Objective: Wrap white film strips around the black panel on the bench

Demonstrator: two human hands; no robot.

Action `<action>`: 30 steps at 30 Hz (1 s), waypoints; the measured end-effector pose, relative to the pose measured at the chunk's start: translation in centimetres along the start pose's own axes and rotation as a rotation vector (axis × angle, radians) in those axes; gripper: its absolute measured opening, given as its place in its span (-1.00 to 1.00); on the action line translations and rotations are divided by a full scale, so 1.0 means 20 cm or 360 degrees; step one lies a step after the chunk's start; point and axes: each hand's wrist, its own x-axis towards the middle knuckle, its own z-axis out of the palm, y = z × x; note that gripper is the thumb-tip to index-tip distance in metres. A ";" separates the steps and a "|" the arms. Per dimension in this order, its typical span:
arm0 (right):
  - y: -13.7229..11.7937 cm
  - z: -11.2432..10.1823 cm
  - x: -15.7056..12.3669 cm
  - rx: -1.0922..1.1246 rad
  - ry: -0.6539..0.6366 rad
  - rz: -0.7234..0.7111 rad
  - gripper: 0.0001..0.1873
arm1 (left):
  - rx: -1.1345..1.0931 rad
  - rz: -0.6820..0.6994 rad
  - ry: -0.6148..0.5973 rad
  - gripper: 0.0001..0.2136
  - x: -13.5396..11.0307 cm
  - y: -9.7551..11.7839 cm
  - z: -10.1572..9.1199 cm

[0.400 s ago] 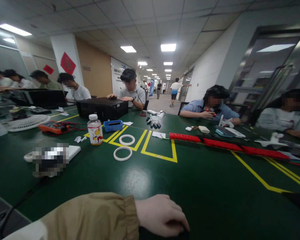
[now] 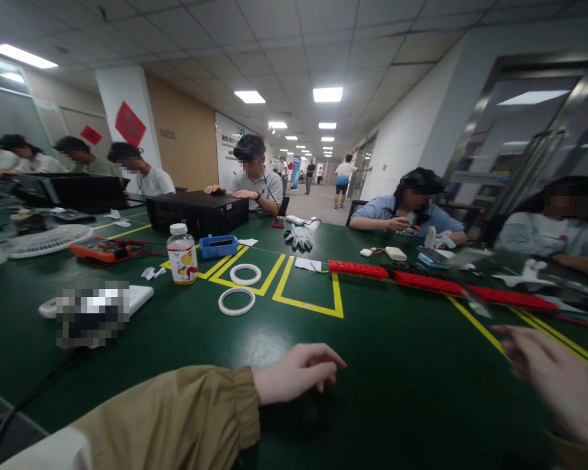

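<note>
My left hand (image 2: pixel 298 373) is raised a little over the green table (image 2: pixel 396 352), its fingers loosely bent and apart, and I see nothing in them. A dark patch lies below it, too dim to name. My right hand (image 2: pixel 553 375) is at the right edge, smeared by motion. Just beyond its fingertips is a blurred greyish strip (image 2: pixel 477 305); whether the hand touches it I cannot tell. Past that strip runs a row of red block-like pieces (image 2: pixel 428 282).
Two white tape rings (image 2: pixel 236 302) lie by yellow tape outlines (image 2: pixel 308 305). To the left stand a labelled bottle (image 2: pixel 181 254), a blue tray (image 2: pixel 219 247) and an orange multimeter (image 2: pixel 100 250). White gloves (image 2: pixel 298 238) lie farther back. Several people sit around the table.
My left hand has lifted and shifted slightly left, its fingers now more stretched. My right hand has come into view at the right, and the blurred strip has appeared near it.
</note>
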 end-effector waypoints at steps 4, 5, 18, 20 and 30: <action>-0.20 0.20 -0.18 -0.0076 -0.0301 -0.0237 -0.60 | -0.0243 -0.0102 0.0277 -0.72 0.02 -0.05 -0.15; -0.24 0.25 -0.23 -0.0049 -0.0367 -0.0323 -0.61 | -0.0296 -0.0132 0.0329 -0.70 0.01 -0.07 -0.18; -0.37 0.46 -0.43 0.0036 -0.0957 -0.0492 -0.68 | 0.0767 0.0032 -0.0003 -0.75 -0.05 -0.03 -0.21; -0.37 0.46 -0.43 0.0009 -0.0960 -0.0512 -0.69 | 0.0763 0.0003 -0.0106 -0.79 -0.05 -0.04 -0.24; -0.40 0.45 -0.43 -0.0058 -0.1018 -0.0568 -0.65 | 0.0904 0.0087 -0.0187 -0.80 -0.05 -0.05 -0.27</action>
